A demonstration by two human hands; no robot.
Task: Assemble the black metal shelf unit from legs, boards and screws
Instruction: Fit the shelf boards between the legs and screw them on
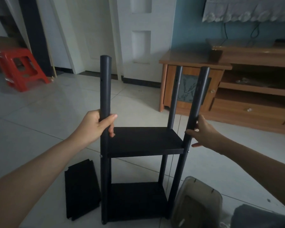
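The black shelf unit stands upright on the tiled floor. Its middle board (pixel 145 140) and bottom board (pixel 136 199) sit between the round black legs. My left hand (pixel 97 124) grips the front left leg (pixel 105 83) just above the middle board. My right hand (pixel 202 132) rests on the front right leg (pixel 201 96), fingers fairly straight along it. A rear right leg (pixel 175 96) rises behind the board. Silver screw heads show at the front corners of the middle board (pixel 188 151). A loose black board (pixel 81 190) lies flat on the floor left of the unit.
A clear plastic container (pixel 197 203) lies on the floor at the unit's right foot, with grey fabric (pixel 260 218) beside it. A wooden TV cabinet (pixel 229 89) stands behind on the right, a red plastic stool (pixel 21 68) at far left, white doors (pixel 138 38) behind.
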